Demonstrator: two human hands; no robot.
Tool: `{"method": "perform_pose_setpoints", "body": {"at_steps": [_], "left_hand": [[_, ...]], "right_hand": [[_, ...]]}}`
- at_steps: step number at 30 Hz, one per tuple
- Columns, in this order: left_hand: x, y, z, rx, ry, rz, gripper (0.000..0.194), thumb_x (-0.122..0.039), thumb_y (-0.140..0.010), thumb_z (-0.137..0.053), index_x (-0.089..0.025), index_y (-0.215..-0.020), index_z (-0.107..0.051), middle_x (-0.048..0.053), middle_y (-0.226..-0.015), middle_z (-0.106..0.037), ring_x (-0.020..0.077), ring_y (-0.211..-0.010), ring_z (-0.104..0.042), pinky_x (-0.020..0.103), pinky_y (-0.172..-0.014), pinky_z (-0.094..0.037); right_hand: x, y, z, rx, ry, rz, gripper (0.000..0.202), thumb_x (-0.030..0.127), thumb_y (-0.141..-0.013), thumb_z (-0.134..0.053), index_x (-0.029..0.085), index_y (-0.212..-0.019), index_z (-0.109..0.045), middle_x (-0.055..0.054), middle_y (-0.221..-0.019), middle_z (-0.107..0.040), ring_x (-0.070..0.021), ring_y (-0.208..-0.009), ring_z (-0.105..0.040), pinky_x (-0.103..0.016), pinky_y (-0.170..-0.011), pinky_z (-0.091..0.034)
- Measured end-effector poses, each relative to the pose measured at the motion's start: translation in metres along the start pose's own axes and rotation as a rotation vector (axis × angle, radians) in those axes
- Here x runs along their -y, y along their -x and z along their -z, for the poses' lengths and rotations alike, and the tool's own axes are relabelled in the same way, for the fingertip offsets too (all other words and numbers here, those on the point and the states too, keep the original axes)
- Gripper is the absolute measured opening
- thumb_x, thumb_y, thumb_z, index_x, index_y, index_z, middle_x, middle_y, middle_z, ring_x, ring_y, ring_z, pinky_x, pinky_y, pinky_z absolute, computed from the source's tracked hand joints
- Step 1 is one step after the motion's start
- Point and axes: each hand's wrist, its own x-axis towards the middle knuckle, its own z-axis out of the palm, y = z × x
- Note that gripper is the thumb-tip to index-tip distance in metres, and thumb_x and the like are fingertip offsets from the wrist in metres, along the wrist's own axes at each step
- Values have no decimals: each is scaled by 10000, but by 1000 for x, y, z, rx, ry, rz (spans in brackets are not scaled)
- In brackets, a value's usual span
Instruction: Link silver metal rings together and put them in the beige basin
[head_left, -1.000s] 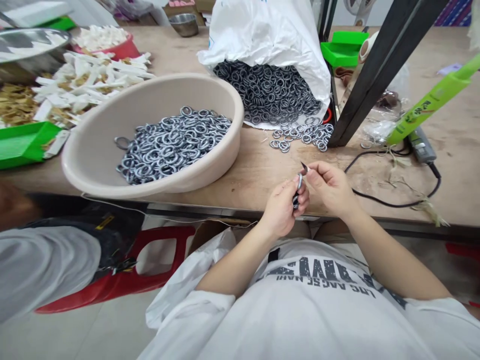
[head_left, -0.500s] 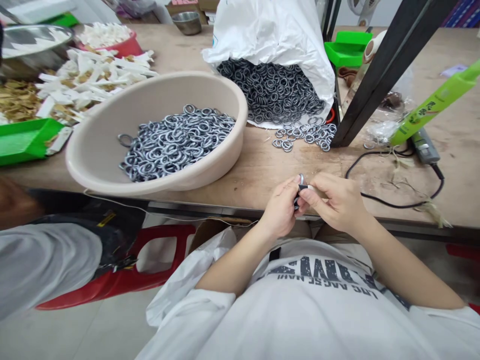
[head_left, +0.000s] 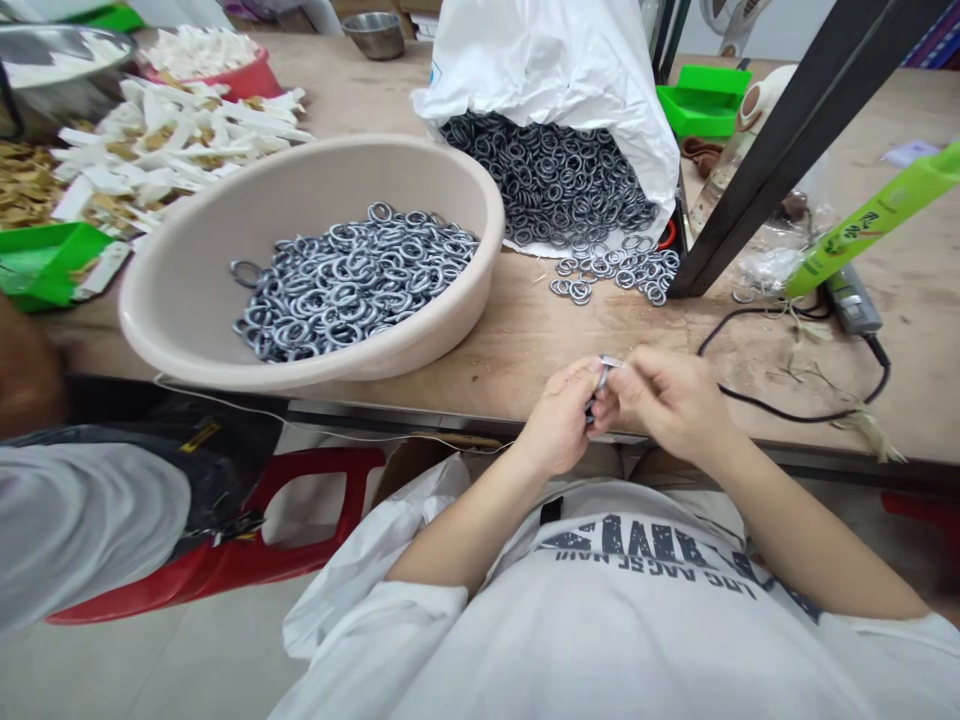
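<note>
My left hand [head_left: 562, 415] is closed around grey rings [head_left: 602, 378] near the table's front edge. Fingers of my right hand [head_left: 671, 400] pinch together right beside it, at a small pale piece on the upper ring; its exact shape is too small to tell. A beige basin [head_left: 307, 372] with many grey rings [head_left: 352, 285] stands to the left of my hands. Behind them, an open white sack [head_left: 547, 60] lies with more dark rings, some spilled onto the table [head_left: 525, 340].
A dark metal post [head_left: 780, 150] rises right of the sack. A black cable [head_left: 795, 415], a grey device [head_left: 855, 300] and a yellow-green packet [head_left: 877, 215] lie at right. White strips [head_left: 180, 140] and a green tray [head_left: 52, 262] are at left, near another person's sleeve [head_left: 90, 520].
The dark piece between my fingertips no longer shows; a ring with a pale piece across its top shows there instead. The view has shifted slightly.
</note>
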Motion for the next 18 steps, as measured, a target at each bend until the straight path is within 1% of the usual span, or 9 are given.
{"method": "perform_pose_setpoints", "body": {"at_steps": [2, 4, 7, 9, 11, 12, 14, 16, 18], "left_hand": [[1, 4, 2, 104, -24, 13, 426, -492, -873, -643, -166, -667, -462, -51, -534, -382, 51, -449, -338, 186, -431, -228], [1, 5, 6, 123, -27, 24, 440, -508, -879, -630, -164, -659, -467, -46, -536, -391, 53, -449, -348, 191, -431, -238], [-3, 1, 15, -6, -25, 9, 374, -493, -870, -640, -154, -737, -553, -29, -586, -470, 59, -458, -398, 189, -412, -240], [-7, -2, 21, -78, -38, -12, 310, -454, -852, -663, -148, -903, -644, -8, -673, -563, 56, -474, -430, 184, -405, -249], [-12, -4, 28, -129, -34, -45, 321, -379, -819, -698, -169, -1059, -662, 5, -766, -631, 49, -485, -446, 175, -402, -258], [-14, -4, 32, -157, -25, -59, 323, -339, -799, -710, -176, -1074, -660, 7, -793, -648, 47, -491, -454, 170, -402, -263], [-18, -4, 38, -220, -4, -74, 280, -291, -772, -716, -166, -1017, -661, 11, -803, -658, 47, -500, -471, 165, -401, -272], [-21, -5, 43, -276, 13, -88, 250, -319, -775, -712, -140, -941, -659, 18, -795, -652, 48, -507, -479, 165, -397, -279], [-23, -9, 45, -311, 12, -112, 294, -384, -787, -716, -127, -916, -655, 20, -791, -641, 46, -508, -476, 163, -394, -277]], "right_hand": [[-17, -15, -1, -113, 27, -126, 469, 546, -986, -454, 208, -676, -551, 17, -569, -495, -139, -557, -460, -282, -564, -289], [-34, -37, -4, -137, 95, -187, 485, 592, -977, -433, 209, -736, -607, 1, -606, -553, -160, -596, -503, -287, -579, -295], [-46, -77, -17, -70, 251, -164, 440, 612, -935, -499, 216, -956, -690, -51, -845, -700, -221, -756, -605, -302, -634, -341], [-47, -102, -31, -29, 338, -109, 424, 590, -885, -594, 224, -1074, -691, -78, -1013, -721, -259, -856, -635, -317, -673, -372], [-45, -121, -46, 37, 423, -75, 403, 536, -870, -634, 221, -1112, -699, -105, -1110, -708, -286, -916, -645, -334, -704, -391], [-45, -128, -52, 68, 461, -74, 375, 503, -882, -624, 214, -1105, -708, -118, -1125, -703, -292, -926, -647, -339, -712, -395], [-47, -136, -58, 99, 514, -98, 324, 444, -915, -577, 192, -1053, -726, -140, -1106, -703, -293, -917, -646, -344, -713, -395], [-53, -138, -58, 74, 496, -121, 306, 411, -932, -543, 177, -985, -732, -145, -1053, -711, -279, -889, -635, -337, -703, -388], [-61, -135, -52, 46, 401, -139, 311, 410, -934, -534, 174, -897, -732, -122, -939, -720, -252, -827, -616, -323, -680, -375]]}}
